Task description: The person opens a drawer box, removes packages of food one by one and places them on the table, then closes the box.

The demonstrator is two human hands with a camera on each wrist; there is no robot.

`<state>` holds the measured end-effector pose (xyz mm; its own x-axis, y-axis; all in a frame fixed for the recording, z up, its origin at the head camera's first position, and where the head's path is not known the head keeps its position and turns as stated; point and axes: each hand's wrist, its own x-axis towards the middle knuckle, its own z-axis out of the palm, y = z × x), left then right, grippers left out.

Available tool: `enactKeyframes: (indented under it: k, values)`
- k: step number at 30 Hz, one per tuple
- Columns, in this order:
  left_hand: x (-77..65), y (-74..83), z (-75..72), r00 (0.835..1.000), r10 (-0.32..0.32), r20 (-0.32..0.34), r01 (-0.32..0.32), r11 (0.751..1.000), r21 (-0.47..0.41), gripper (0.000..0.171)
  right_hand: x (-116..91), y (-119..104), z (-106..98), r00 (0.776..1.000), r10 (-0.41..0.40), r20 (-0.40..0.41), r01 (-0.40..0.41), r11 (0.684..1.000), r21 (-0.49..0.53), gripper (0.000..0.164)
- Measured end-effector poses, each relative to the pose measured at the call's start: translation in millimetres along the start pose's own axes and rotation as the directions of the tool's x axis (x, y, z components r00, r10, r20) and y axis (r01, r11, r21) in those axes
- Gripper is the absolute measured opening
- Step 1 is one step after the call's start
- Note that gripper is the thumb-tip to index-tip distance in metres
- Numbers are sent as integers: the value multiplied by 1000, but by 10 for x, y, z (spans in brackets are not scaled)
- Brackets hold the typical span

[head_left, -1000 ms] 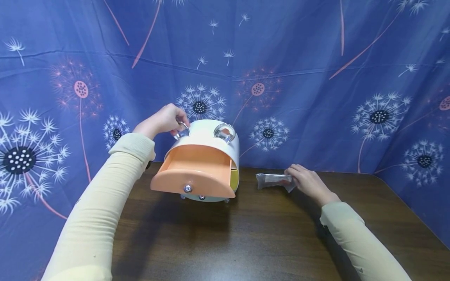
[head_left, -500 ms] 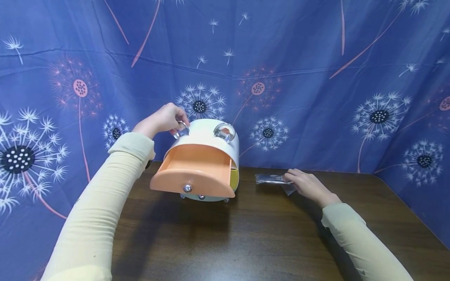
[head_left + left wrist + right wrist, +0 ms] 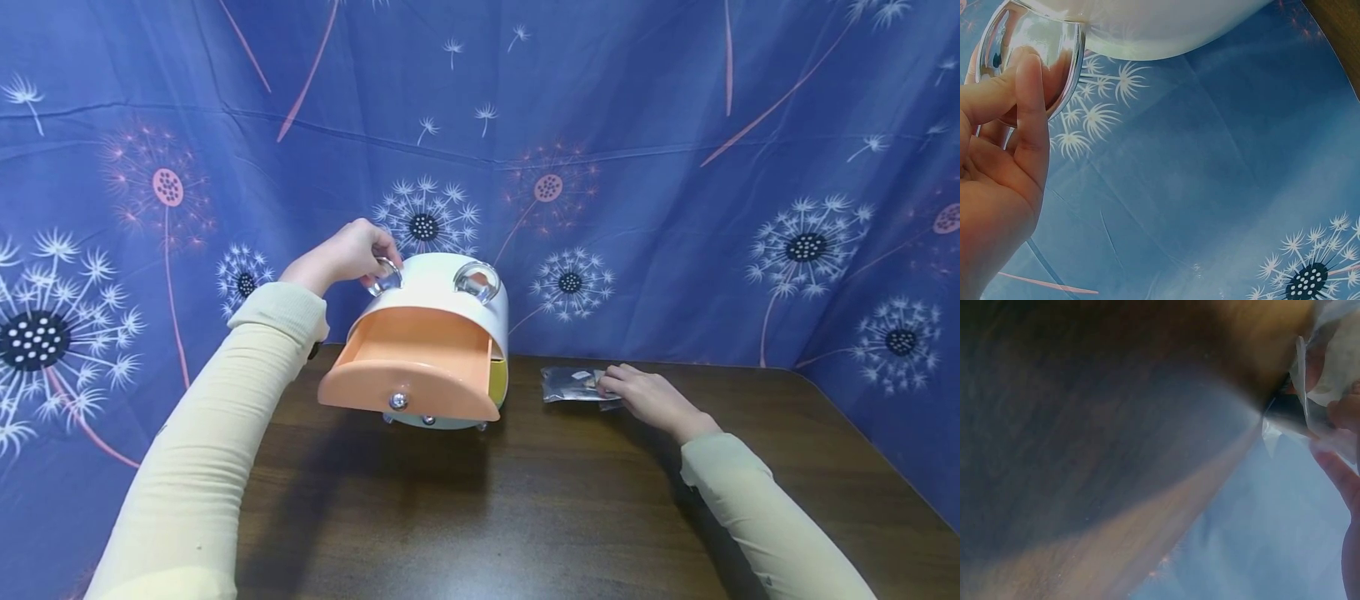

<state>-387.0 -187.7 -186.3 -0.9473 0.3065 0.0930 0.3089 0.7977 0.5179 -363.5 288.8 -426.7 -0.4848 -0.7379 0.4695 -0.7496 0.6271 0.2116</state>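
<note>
- Left hand (image 3: pixel 348 254), left of centre in the head view: fingers and thumb close round the silver eye (image 3: pixel 387 278) atop the white container (image 3: pixel 435 271), presumably to steady it.
- Container, at centre: the orange drawer (image 3: pixel 420 346) juts forward, which probably makes a counter-hold useful.
- Right hand (image 3: pixel 648 400), right of centre: curled fingers pinch the right end of a clear packet (image 3: pixel 564 386), apparently for control near the surface (image 3: pixel 525 508); the packet lies right of the container, apart from it.

Drawer box (image 3: pixel 429 287) stands on table (image 3: pixel 540 500), left of packet (image 3: pixel 567 386); curtain (image 3: pixel 637 167) behind both.
</note>
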Motion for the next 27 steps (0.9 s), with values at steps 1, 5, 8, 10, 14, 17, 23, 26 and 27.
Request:
enactKeyframes:
  k: [1, 5, 8, 10, 14, 17, 23, 26, 27]
  values:
    - [-1, -2, -1, 1000, -1, 0, 1, 1000, 0, 17, 2, -7, 2, 1000, 2, 12, -2, 1000, -2, 36]
    - [-2, -7, -1, 1000, -4, -2, 4, 1000, -2, 17, 9, -35, 14, 998, 20, 65, -19, 1000, -8, 35]
    - [-2, -6, 1, 1000, -3, -3, 3, 1000, -2, 17, 14, -52, 33, 995, 34, 92, -33, 999, -11, 35]
    - [-8, 2, 2, 1000, -2, -1, 2, 1000, -3, 17, 16, -63, 51, 995, 35, 94, -34, 999, -12, 34]
    - [-8, 6, 8, 1000, -5, 4, 5, 1000, -2, 18, 11, -78, 74, 995, 26, 97, -26, 1000, -1, 32]
    - [1, 1, 8, 1000, -6, 5, 6, 1000, -1, 18, 5, -79, 74, 994, 19, 109, -20, 1000, 10, 34]
    - [17, -7, -1, 1000, -5, -5, 5, 1000, 6, 18, 1, -68, 77, 994, -2, 112, -2, 999, 38, 41]
    - [20, -15, 1, 1000, -11, -10, 11, 1000, 6, 18, 3, -69, 71, 992, -3, 124, -4, 998, 56, 41]
    - [20, -18, 3, 1000, -11, -11, 11, 1000, 4, 18, 3, -71, 66, 991, 1, 134, -9, 998, 62, 41]
